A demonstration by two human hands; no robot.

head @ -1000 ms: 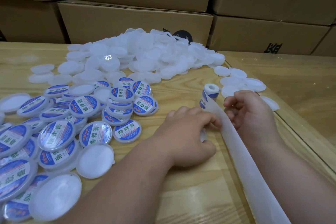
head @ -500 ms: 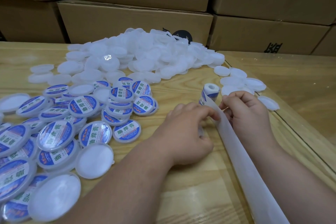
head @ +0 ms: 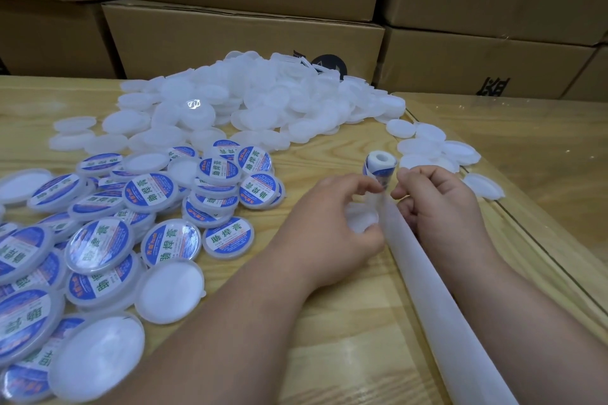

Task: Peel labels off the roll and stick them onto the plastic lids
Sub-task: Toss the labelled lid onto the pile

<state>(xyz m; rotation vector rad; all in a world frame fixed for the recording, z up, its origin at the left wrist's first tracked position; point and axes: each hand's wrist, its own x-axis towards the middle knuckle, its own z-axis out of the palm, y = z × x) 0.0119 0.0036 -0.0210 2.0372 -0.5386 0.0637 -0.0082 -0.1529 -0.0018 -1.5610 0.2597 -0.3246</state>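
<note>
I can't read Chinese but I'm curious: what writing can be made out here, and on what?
"助焊膏": on the white band of the blue labels on the labelled lids.
Small print on those labels: too small to read.
Black characters on the cardboard boxes: cut off or blurred, unreadable.
Print on the label roll: too small to read.
Plain white lids: no text.

Brown cardboard boxes (head: 243, 33) stand stacked in a wall along the far edge, black print on some, too cropped to read. In front lies a pale wood table (head: 345, 348), seemingly under a clear sheet (head: 526, 148) that catches soft light.
</note>
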